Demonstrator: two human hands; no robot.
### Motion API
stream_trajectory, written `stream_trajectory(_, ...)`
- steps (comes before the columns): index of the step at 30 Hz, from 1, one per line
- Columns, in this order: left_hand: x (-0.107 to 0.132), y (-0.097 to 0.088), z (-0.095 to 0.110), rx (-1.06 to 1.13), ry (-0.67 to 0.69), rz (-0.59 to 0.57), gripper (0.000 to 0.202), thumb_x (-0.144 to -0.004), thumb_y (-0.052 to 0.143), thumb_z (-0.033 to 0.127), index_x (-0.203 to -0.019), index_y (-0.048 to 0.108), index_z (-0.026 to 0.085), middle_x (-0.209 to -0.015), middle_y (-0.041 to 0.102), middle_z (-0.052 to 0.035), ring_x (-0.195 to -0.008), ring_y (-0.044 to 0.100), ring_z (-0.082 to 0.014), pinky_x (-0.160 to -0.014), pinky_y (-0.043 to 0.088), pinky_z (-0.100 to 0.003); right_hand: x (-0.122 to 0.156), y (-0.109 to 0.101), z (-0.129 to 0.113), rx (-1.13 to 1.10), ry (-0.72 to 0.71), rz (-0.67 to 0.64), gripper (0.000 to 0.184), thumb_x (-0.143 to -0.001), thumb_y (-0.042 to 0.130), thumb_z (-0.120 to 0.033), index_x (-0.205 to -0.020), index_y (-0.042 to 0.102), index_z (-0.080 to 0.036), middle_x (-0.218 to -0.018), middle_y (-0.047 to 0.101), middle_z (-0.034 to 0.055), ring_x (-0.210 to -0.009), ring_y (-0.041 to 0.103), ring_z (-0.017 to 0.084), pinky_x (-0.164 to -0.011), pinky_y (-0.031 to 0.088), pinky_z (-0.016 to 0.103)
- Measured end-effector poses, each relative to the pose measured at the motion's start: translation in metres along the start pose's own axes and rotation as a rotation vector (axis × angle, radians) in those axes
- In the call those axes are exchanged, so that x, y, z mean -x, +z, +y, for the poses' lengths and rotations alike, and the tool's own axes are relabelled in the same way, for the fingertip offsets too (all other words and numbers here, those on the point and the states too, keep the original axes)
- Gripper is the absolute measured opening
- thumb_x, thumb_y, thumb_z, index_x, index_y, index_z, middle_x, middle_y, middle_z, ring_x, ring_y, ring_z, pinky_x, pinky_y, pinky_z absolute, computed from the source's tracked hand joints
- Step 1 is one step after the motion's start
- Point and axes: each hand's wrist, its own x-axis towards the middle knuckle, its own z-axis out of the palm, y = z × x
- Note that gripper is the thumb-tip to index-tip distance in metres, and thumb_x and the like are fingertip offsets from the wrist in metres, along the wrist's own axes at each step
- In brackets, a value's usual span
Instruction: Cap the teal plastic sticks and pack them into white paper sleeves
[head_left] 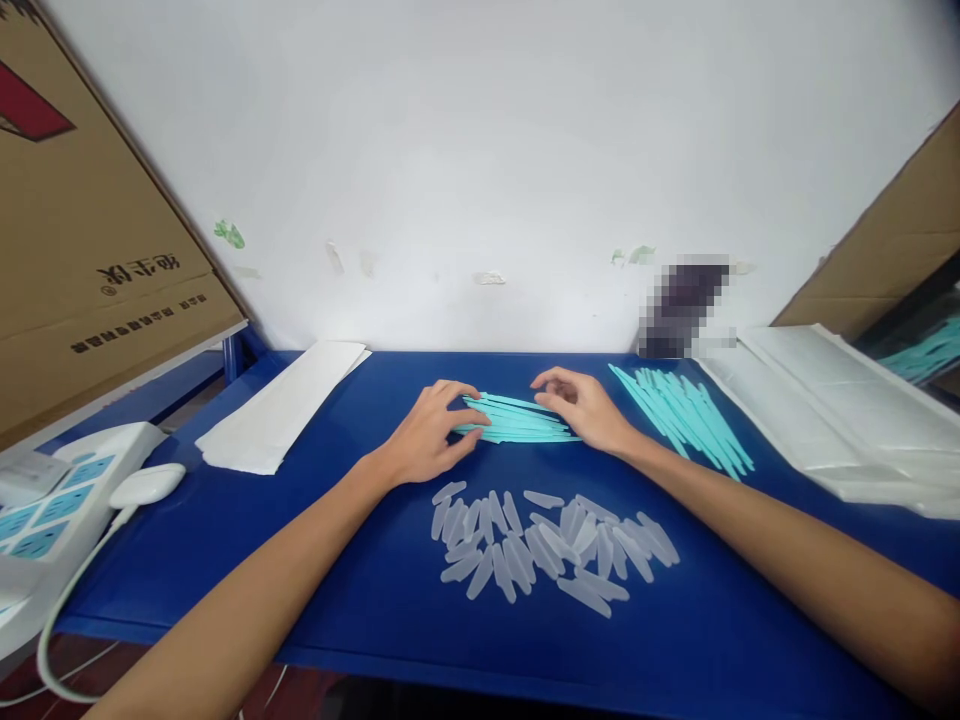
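Observation:
A bunch of thin turquoise strips (517, 418) lies sideways on the blue table (360, 590), between my two hands. At its left end, my left hand (435, 430) rests with spread fingers on the strips, not closed round them. My right hand (581, 408) is at the other end, its fingers loosely curved and apart, with nothing visible in them. Whether its underside touches the strips I cannot tell. Nearer to me, many small translucent, frosted tapered pieces (540, 548) are scattered. A second pile of turquoise strips (682, 415) lies to the right of my right hand.
White paper sheets (281, 405) lie on the left. Translucent plastic bags (832, 410) lie at the far right. A white power strip (75, 500) with a plugged-in charger (148, 485) and cable stands at the left edge. Cardboard (90, 220) rises on the left, and a white wall behind.

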Motion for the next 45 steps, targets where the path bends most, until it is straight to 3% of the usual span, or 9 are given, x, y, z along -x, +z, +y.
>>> stream_trajectory(9,0.003,-0.022,0.015,0.019,-0.002,-0.289,0.04,-0.102,0.044,0.054,-0.126,0.071,0.036,-0.144,0.048,-0.0099,-0.134,0.037,-0.0363,-0.106,0.036,-0.059,0.001,0.003,0.002,0.391,-0.125,-0.172,0.037,-0.089,0.06,-0.054,-0.114,0.068,-0.027,-0.096,0.056,0.0047,-0.082,0.056,0.019,-0.069,0.042,0.033)
stream_trajectory(19,0.006,-0.019,0.011,0.038,0.002,-0.304,0.041,-0.1,0.049,0.053,-0.131,0.068,0.034,-0.153,0.039,-0.011,-0.139,0.033,-0.037,-0.107,0.036,-0.058,0.002,0.002,0.002,0.313,-0.144,-0.126,0.031,-0.084,0.064,-0.036,-0.11,0.069,-0.023,-0.084,0.051,0.0017,-0.071,0.048,0.016,-0.065,0.037,0.03)
stream_trajectory(22,0.006,-0.018,0.01,0.055,0.005,-0.22,0.035,-0.099,0.053,0.049,-0.122,0.073,0.03,-0.141,0.048,-0.0113,-0.13,0.042,-0.0321,-0.104,0.04,-0.049,0.002,0.002,0.003,0.224,-0.141,-0.063,0.024,-0.084,0.061,-0.032,-0.103,0.07,-0.02,-0.074,0.047,-0.0015,-0.063,0.043,0.013,-0.062,0.035,0.03)
stream_trajectory(26,0.005,-0.01,0.004,0.072,-0.116,0.052,0.035,-0.1,0.05,0.041,-0.086,0.074,0.019,-0.092,0.06,-0.006,-0.088,0.054,-0.02,-0.085,0.041,-0.038,0.003,0.002,0.004,0.1,-0.067,0.03,0.021,-0.085,0.059,-0.035,-0.095,0.069,-0.019,-0.056,0.034,-0.0076,-0.053,0.035,0.011,-0.058,0.031,0.029)
stream_trajectory(31,0.003,-0.002,-0.009,0.11,-0.31,0.248,0.052,-0.094,0.05,0.034,-0.049,0.029,0.017,-0.055,0.03,0.0047,-0.053,0.033,-0.0091,-0.069,0.032,-0.032,0.006,0.002,0.001,0.106,-0.066,0.064,0.018,-0.085,0.059,-0.035,-0.087,0.066,-0.019,-0.051,0.032,-0.0084,-0.049,0.034,0.011,-0.057,0.032,0.029)
stream_trajectory(34,0.004,0.0,-0.014,0.174,-0.35,0.252,0.051,-0.093,0.048,0.033,-0.052,0.022,0.018,-0.054,0.021,0.0057,-0.051,0.023,-0.0083,-0.059,0.028,-0.029,0.007,0.003,0.001,0.201,-0.155,0.025,0.019,-0.086,0.06,-0.036,-0.093,0.068,-0.02,-0.068,0.05,-0.0012,-0.066,0.05,0.016,-0.068,0.042,0.032)
stream_trajectory(38,0.006,0.001,-0.01,0.193,-0.249,0.202,0.028,-0.093,0.054,0.03,-0.069,0.053,0.017,-0.057,0.035,0.006,-0.052,0.033,-0.0094,-0.055,0.03,-0.025,0.005,0.004,0.004,0.332,-0.225,-0.074,0.034,-0.087,0.064,-0.046,-0.111,0.066,-0.023,-0.121,0.057,0.0111,-0.112,0.054,0.029,-0.096,0.043,0.047)
stream_trajectory(41,0.008,0.001,-0.006,0.141,-0.033,0.125,0.019,-0.095,0.056,0.03,-0.097,0.068,0.017,-0.08,0.054,-0.0014,-0.069,0.049,-0.0133,-0.065,0.04,-0.027,0.004,0.005,0.007,0.363,-0.234,-0.14,0.035,-0.089,0.062,-0.05,-0.113,0.061,-0.024,-0.136,0.054,0.0119,-0.124,0.051,0.032,-0.103,0.039,0.053)
stream_trajectory(45,0.011,-0.001,-0.008,0.045,0.122,0.016,0.03,-0.099,0.051,0.036,-0.111,0.074,0.02,-0.099,0.055,-0.0087,-0.09,0.052,-0.0211,-0.079,0.043,-0.035,0.005,0.006,0.006,0.368,-0.257,-0.192,0.038,-0.094,0.055,-0.047,-0.124,0.051,-0.024,-0.14,0.056,0.0109,-0.126,0.052,0.03,-0.104,0.04,0.051)
